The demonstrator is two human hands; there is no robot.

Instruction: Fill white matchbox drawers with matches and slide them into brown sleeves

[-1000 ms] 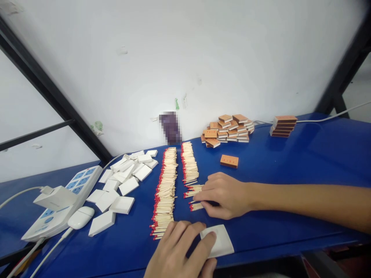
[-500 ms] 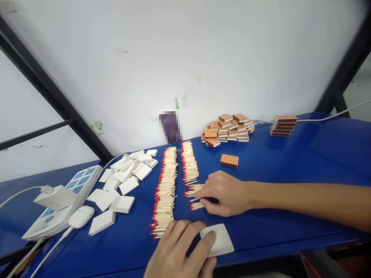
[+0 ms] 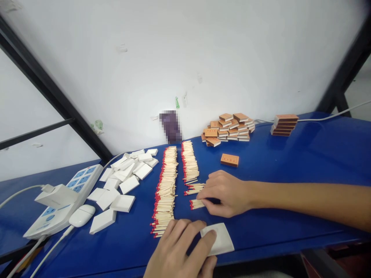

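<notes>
My left hand (image 3: 182,247) is closed on the left end of a white matchbox tray (image 3: 223,239) lying near the table's front edge, with a fingertip inside it. My right hand (image 3: 222,195) has thumb and forefinger pinched together over the ends of a small bunch of red-tipped matches (image 3: 197,204). Just behind that bunch lies another small group of matches (image 3: 193,189), its right ends close to my fingers. A long row of matches (image 3: 165,189) runs away from my left hand. Beside it is a shorter row (image 3: 189,162), heads to the left.
White trays (image 3: 120,181) lie heaped at left, beside a power strip (image 3: 72,197) with a charger (image 3: 56,197) and a white earphone case (image 3: 82,216). Orange matchbox covers (image 3: 228,129) are piled at the back. One matchbox (image 3: 230,160) lies alone; several stand stacked (image 3: 284,125) at right.
My right thumb and forefinger have closed together over the nearest matches, and a stray match between the two small groups no longer shows. My left hand and the tray stay in place.
</notes>
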